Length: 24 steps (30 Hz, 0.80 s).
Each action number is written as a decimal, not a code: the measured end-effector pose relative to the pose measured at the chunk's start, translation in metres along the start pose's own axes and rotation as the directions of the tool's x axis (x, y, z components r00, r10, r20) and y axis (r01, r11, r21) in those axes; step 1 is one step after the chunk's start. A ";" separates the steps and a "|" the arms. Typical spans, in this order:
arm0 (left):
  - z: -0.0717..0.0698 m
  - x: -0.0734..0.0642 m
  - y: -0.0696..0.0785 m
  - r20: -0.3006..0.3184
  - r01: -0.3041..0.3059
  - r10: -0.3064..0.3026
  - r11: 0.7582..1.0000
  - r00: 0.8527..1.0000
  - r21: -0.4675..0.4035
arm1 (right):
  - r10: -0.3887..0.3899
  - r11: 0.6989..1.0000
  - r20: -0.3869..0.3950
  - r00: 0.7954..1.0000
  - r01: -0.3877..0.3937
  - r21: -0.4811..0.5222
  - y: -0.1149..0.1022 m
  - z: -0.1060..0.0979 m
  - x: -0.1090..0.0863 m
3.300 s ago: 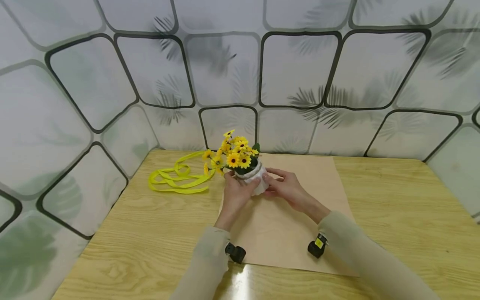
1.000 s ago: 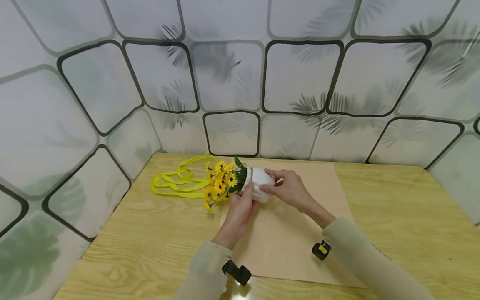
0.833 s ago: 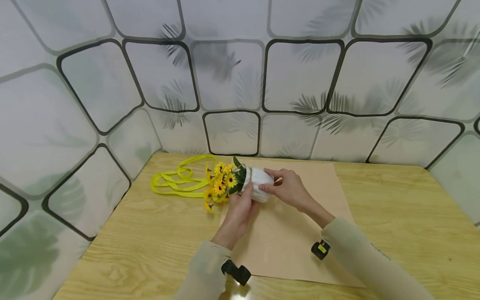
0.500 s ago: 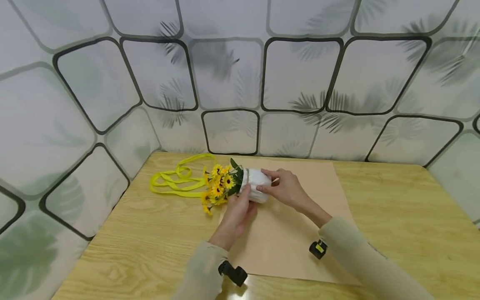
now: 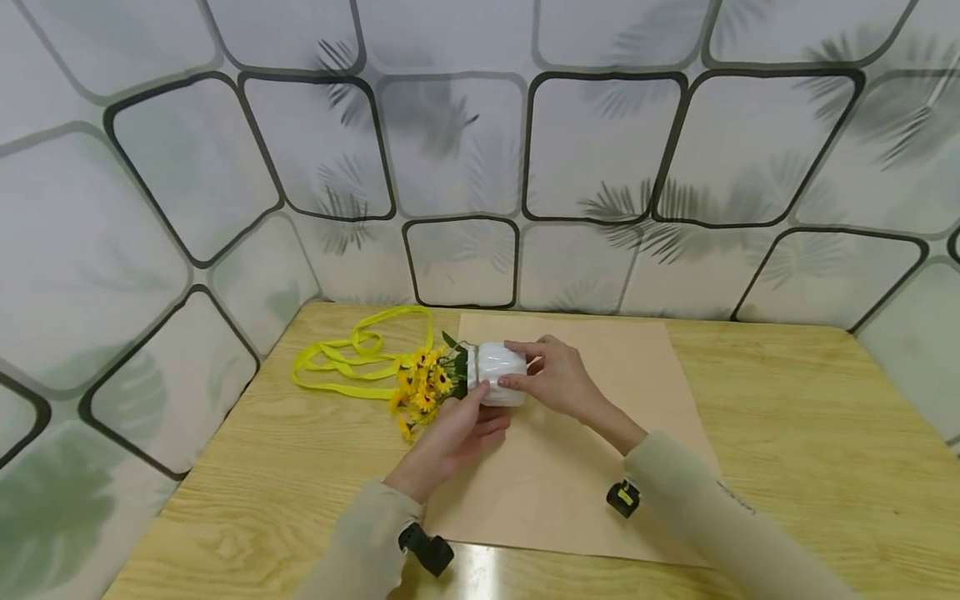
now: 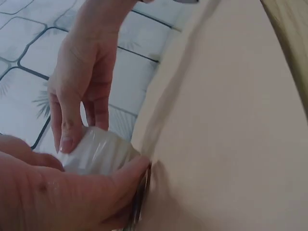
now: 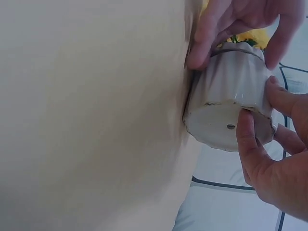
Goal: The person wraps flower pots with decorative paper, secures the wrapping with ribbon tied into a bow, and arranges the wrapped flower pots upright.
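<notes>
A white fluted flowerpot (image 5: 501, 367) lies on its side over the brown paper (image 5: 592, 492), its yellow flowers (image 5: 422, 385) and green leaves pointing left. My left hand (image 5: 453, 433) holds the pot from below near its rim, thumb on the near side. At the base end, my right hand (image 5: 558, 379) grips the pot with thumb and fingers. In the right wrist view, the pot's underside (image 7: 216, 127) shows a small drain hole, with a right fingertip at its edge. The left wrist view shows the pot (image 6: 98, 151) between both hands; the flowers are hidden there.
A loosely looped yellow ribbon (image 5: 341, 360) lies at the table's back left, its end close to the flowers. The wooden table (image 5: 810, 433) extends on both sides of the paper. A patterned fabric wall (image 5: 465, 183) stands behind and to the left.
The pot has gone from tilted upright to lying sideways, flowers leftward. Over the last second both hands and the pot have shifted slightly left and down. Both hands keep hold of the pot.
</notes>
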<state>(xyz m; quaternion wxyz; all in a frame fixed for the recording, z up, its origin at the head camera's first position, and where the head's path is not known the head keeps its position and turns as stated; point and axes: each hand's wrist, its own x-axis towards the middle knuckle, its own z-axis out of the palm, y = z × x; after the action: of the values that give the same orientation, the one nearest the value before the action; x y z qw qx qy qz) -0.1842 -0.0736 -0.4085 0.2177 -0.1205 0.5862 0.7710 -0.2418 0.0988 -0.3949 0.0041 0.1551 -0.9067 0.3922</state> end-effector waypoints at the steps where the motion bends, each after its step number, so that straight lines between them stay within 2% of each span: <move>1: -0.002 -0.001 0.001 0.003 0.006 -0.006 0.999 1.000 0.033 | 0.006 1.000 -0.003 1.000 -0.006 0.005 -0.001 0.000 -0.001; 5: -0.013 -0.006 0.007 0.033 0.020 -0.027 0.982 0.999 0.188 | 0.000 1.000 -0.010 1.000 0.000 0.019 -0.003 0.002 -0.002; 8: -0.020 -0.012 0.017 0.091 -0.015 -0.015 0.948 0.996 0.318 | -0.024 1.000 -0.025 0.999 0.025 0.016 -0.003 0.004 -0.004; 10: -0.023 -0.017 0.025 0.138 -0.055 -0.006 0.900 0.990 0.432 | -0.036 0.999 -0.044 0.998 0.036 0.015 -0.003 0.006 -0.006; 12: -0.026 -0.022 0.035 0.157 -0.089 0.001 0.826 0.988 0.556 | -0.044 0.999 -0.057 0.997 0.044 0.013 -0.003 0.008 -0.008; 13: -0.027 -0.025 0.041 0.158 -0.103 0.005 0.777 0.988 0.621 | -0.045 0.999 -0.061 0.997 0.046 0.014 -0.003 0.008 -0.008; 15: -0.028 -0.031 0.051 0.157 -0.133 0.021 0.646 0.987 0.752 | -0.051 0.998 -0.064 0.997 0.053 0.021 -0.003 0.010 -0.010; 17: -0.026 -0.036 0.061 0.163 -0.180 0.078 0.500 0.984 0.847 | -0.060 0.998 -0.062 0.996 0.062 0.022 -0.004 0.011 -0.011; 18: -0.024 -0.038 0.065 0.184 -0.222 0.130 0.420 0.974 0.880 | -0.064 0.998 -0.065 0.996 0.066 0.022 -0.004 0.011 -0.012; 19: -0.021 -0.039 0.068 0.221 -0.276 0.193 0.332 0.956 0.902 | -0.066 0.998 -0.067 0.996 0.067 0.021 -0.005 0.011 -0.012; 20: -0.019 -0.038 0.071 0.263 -0.325 0.255 0.244 0.931 0.914 | -0.067 0.997 -0.070 0.995 0.069 0.019 -0.005 0.011 -0.012; 22: -0.015 -0.034 0.074 0.342 -0.398 0.360 0.093 0.868 0.913 | -0.067 0.998 -0.077 0.995 0.068 0.012 -0.005 0.011 -0.013; 23: -0.014 -0.030 0.074 0.377 -0.423 0.398 0.033 0.837 0.905 | -0.064 0.998 -0.081 0.995 0.065 0.011 -0.005 0.012 -0.013; 24: -0.014 -0.025 0.073 0.405 -0.441 0.421 -0.014 0.811 0.897 | -0.058 0.998 -0.082 0.995 0.059 0.011 -0.004 0.012 -0.013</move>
<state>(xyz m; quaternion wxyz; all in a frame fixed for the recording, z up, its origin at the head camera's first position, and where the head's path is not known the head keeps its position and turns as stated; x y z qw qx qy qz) -0.1983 -0.1080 -0.3392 -0.0018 0.2413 0.9421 0.2327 -0.2271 0.0913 -0.4017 0.0518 0.1656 -0.8981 0.4042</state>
